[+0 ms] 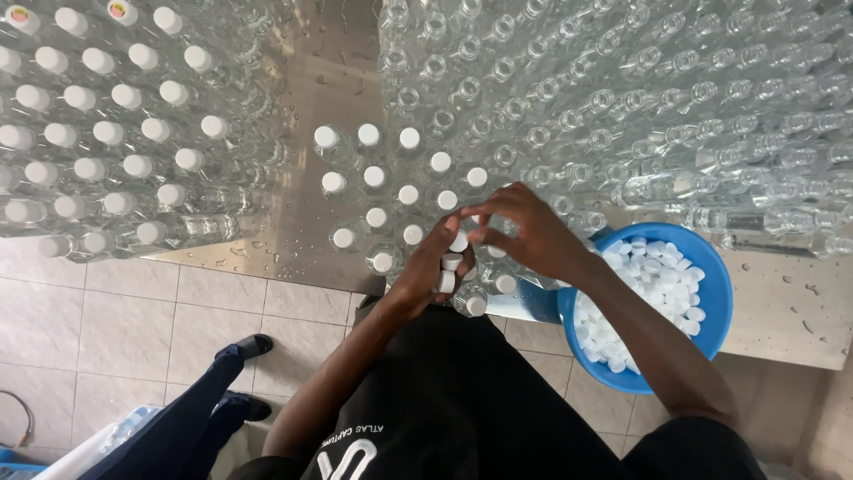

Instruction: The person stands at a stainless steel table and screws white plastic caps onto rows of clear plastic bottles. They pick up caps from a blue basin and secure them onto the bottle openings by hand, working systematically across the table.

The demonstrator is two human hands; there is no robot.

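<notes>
My left hand [426,267] holds several white caps against its palm, fingers curled around them, just above a small group of capped clear bottles [382,191] on the wet steel table [302,222]. My right hand [529,233] meets it from the right, fingertips pinching a white cap [459,241] over a bottle. A blue bowl [711,302] full of white caps sits under my right forearm at the table's edge.
A large block of capped bottles [115,133] fills the table's left side. Many uncapped clear bottles [622,98] crowd the back and right. Below the table, on the tiled floor, another person's dark trouser leg and shoe [240,351] stand at the left.
</notes>
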